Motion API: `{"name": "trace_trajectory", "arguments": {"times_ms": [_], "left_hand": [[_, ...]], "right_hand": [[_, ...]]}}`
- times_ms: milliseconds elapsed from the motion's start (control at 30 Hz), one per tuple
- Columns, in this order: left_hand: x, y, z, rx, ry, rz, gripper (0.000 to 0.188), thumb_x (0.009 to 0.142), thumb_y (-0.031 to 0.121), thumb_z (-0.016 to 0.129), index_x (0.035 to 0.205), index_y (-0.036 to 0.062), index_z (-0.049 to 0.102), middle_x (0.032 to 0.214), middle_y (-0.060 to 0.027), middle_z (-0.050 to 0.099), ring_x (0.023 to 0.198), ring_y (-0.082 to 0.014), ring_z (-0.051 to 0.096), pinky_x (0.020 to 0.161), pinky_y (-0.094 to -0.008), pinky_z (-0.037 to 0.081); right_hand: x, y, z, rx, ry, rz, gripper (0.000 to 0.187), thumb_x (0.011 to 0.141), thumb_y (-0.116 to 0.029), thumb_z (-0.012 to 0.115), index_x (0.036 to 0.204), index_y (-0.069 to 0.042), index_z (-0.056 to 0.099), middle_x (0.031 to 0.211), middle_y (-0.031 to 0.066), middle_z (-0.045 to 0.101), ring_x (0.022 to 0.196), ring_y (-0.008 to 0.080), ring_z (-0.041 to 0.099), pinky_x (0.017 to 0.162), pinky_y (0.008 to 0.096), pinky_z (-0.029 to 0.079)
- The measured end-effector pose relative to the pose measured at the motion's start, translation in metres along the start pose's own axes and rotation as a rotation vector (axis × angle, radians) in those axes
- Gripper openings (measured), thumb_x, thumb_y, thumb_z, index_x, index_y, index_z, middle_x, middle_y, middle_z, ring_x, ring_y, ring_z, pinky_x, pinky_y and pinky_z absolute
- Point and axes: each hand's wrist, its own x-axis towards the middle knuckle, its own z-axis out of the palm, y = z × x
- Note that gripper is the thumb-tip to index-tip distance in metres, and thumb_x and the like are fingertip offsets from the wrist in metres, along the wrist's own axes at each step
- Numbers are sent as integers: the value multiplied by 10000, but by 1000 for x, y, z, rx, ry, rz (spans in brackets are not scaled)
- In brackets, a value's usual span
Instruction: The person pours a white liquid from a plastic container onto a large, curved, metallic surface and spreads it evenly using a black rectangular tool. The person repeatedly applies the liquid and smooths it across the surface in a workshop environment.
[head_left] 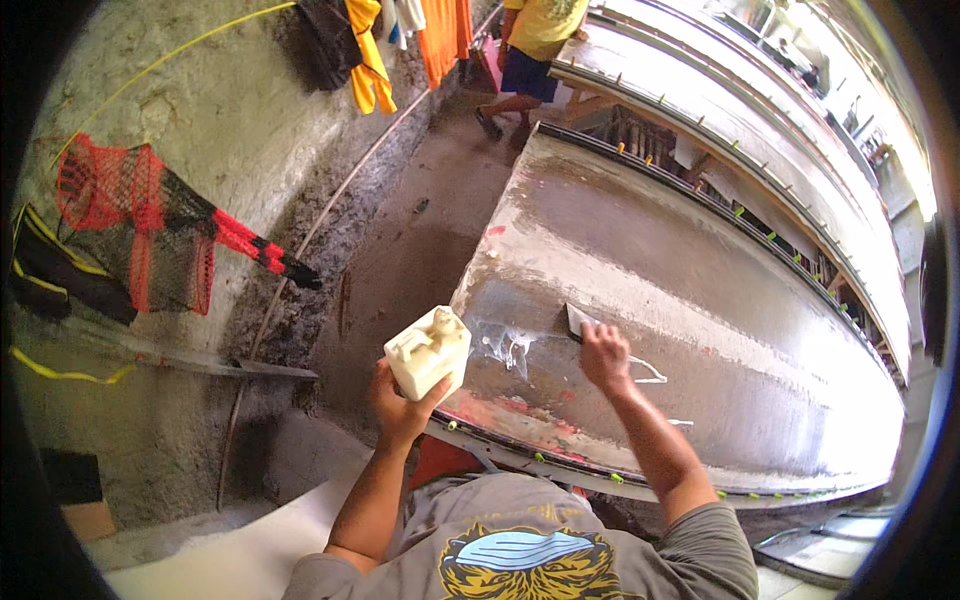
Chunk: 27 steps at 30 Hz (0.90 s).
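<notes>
My left hand (400,408) is wrapped round the lower side of a cream plastic jug (432,368). The jug is held up at the near left corner of a long printing-style table (640,235), its moulded top facing me. In my right hand (606,355) is a flat scraper (577,320), its pale blade low over the tabletop; whether it touches is hard to tell. Between the two hands, a splash of white liquid (508,348) lies on the dark, stained surface. A thin white streak (652,374) runs out beside my right hand.
Bright clips (540,457) line the table's raised edges. More long tables (690,80) stand beyond. A person in a yellow shirt (545,28) is at the far end of the aisle (420,215). Clothes (440,45) and red-black netting (140,215) hang along the left wall.
</notes>
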Motion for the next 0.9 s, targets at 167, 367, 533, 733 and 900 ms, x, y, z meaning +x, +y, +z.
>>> {"name": "trace_trajectory", "arguments": {"times_ms": [167,367,533,733,900], "left_hand": [[28,4,-15,15,-108,-4,625,740,222,966,1213,23,609,1123,-116,748,1020,-197,736,905,-358,585],[59,-17,-49,44,-177,72,634,749,252,959,1226,21,611,1100,-140,762,1003,-221,754,884,-374,600],[81,-24,-65,59,-189,62,639,752,265,955,1233,28,607,1103,-145,760,1010,-225,754,882,-379,603],[77,-20,-74,-35,-157,24,623,760,193,945,1243,33,586,1171,-112,717,1041,-191,710,913,-366,567],[54,-15,-59,-102,-30,36,625,769,168,941,1248,19,569,1174,-137,719,1058,-204,721,913,-374,587]], "right_hand": [[4,-135,14,104,85,166,232,914,-169,591,1054,4,654,909,115,701,846,252,739,603,379,622],[8,-184,-3,126,143,139,243,912,-159,590,1092,-5,644,913,109,685,876,274,725,602,400,622],[8,-187,15,-63,106,155,313,903,-160,605,1166,7,640,923,87,682,850,224,724,564,352,601],[-22,-225,-12,68,124,-290,462,885,-199,619,1311,-21,628,902,60,636,834,222,660,636,358,554],[5,-184,-11,41,156,-472,486,899,-229,627,1367,-98,607,1026,63,641,968,223,625,768,371,515]]}}
